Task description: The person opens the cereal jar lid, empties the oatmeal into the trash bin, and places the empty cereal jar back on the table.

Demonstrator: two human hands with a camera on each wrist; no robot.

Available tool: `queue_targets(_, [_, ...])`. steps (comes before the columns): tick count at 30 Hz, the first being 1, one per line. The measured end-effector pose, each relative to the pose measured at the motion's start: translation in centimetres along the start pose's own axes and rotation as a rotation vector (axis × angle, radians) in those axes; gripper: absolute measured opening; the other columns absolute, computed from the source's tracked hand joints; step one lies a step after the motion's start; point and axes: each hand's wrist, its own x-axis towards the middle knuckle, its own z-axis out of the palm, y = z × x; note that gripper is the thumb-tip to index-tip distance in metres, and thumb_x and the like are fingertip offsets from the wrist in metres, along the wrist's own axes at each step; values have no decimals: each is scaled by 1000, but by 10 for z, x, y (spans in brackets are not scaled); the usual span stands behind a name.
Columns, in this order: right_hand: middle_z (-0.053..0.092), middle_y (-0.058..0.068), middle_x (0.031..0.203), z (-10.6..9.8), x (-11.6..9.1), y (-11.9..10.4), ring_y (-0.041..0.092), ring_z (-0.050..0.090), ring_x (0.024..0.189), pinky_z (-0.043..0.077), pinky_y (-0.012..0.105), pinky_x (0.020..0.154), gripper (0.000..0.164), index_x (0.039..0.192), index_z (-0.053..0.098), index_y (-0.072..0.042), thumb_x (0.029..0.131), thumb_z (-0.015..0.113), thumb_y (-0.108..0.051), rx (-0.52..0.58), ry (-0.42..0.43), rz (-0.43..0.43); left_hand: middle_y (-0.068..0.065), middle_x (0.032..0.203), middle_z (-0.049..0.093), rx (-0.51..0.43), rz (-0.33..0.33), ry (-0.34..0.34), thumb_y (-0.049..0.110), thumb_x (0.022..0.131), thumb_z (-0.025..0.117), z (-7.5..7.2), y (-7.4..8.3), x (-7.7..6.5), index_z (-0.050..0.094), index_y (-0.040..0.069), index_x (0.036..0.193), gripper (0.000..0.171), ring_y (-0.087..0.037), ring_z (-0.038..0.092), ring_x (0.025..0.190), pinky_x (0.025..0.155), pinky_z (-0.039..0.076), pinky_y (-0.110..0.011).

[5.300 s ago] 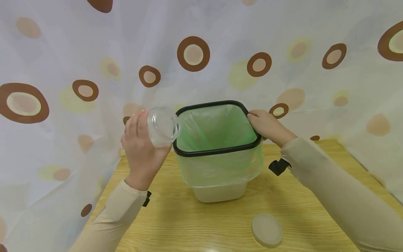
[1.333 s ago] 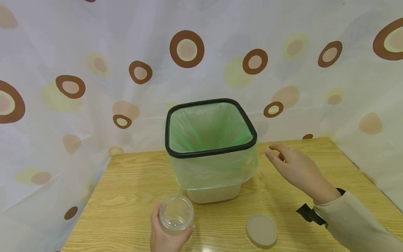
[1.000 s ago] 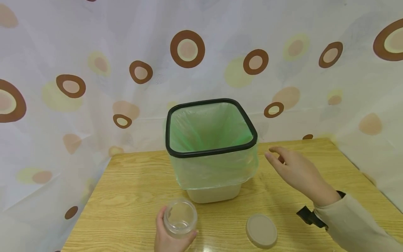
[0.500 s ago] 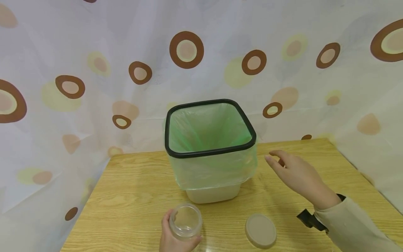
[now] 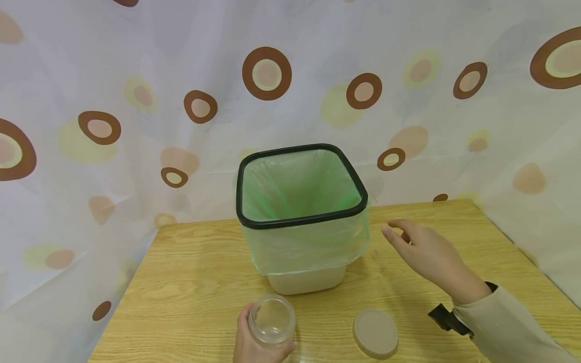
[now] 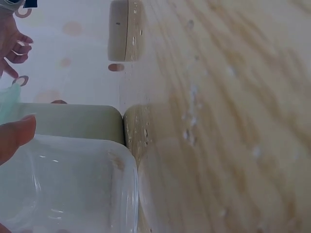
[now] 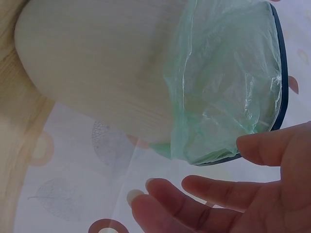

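Observation:
My left hand point(image 5: 260, 345) grips a clear jar point(image 5: 272, 320) from its left side, fingers and thumb round it. The jar stands upright with its open mouth facing up, in front of the bin. In the left wrist view, the base of the jar point(image 6: 73, 189) sits right at the tabletop. My right hand point(image 5: 431, 257) hovers to the right of the bin, fingers loosely bent and holding nothing. The right wrist view shows this hand point(image 7: 233, 189) below the bin's liner, its thumb overlapping the dark rim. A round beige lid point(image 5: 375, 333) lies flat to the right of the jar.
A pale bin point(image 5: 308, 281) with a black rim point(image 5: 304, 221) and a green plastic liner point(image 5: 308, 247) stands mid-table. Behind the wooden table point(image 5: 181, 282) hangs a white sheet point(image 5: 299, 30) patterned with brown and yellow spots.
The left hand has brought the jar from a tilt beside the bin's rim down to the table, then slightly right. The right hand has let go of the rim and drawn back.

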Motion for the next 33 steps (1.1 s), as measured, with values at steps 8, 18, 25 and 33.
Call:
queue_targets(8, [62,10,91,2,-2,2,17,52,64,40,34,52,62,135,51,3,103,39,-49,2,5,-8,-28,126,49,39,23,-16,23,50,97,-6,-4,1,32,-5,136,111,-46,53,110,87,46,-60])
queue_targets(18, [62,10,92,5,-4,5,17,53,66,41,34,54,65,134,51,5,102,39,-50,1,-16,10,-25,121,53,46,80,-21,23,47,97,-14,-11,3,37,-8,132,108,-40,56,106,86,47,-54])
queue_targets(25, [64,12,92,6,-6,10,17,55,67,42,35,54,66,134,50,7,103,37,-50,-8,-35,14,-27,124,51,45,46,-85,22,51,96,-19,-15,5,33,-9,134,108,-44,54,108,87,47,-58])
queue_targets(33, [63,11,94,9,-8,13,17,55,68,42,35,55,66,135,49,7,103,37,-50,-10,-55,23,-35,136,40,238,90,-12,38,47,97,-22,-15,5,20,-12,142,132,-53,45,120,94,41,-62])
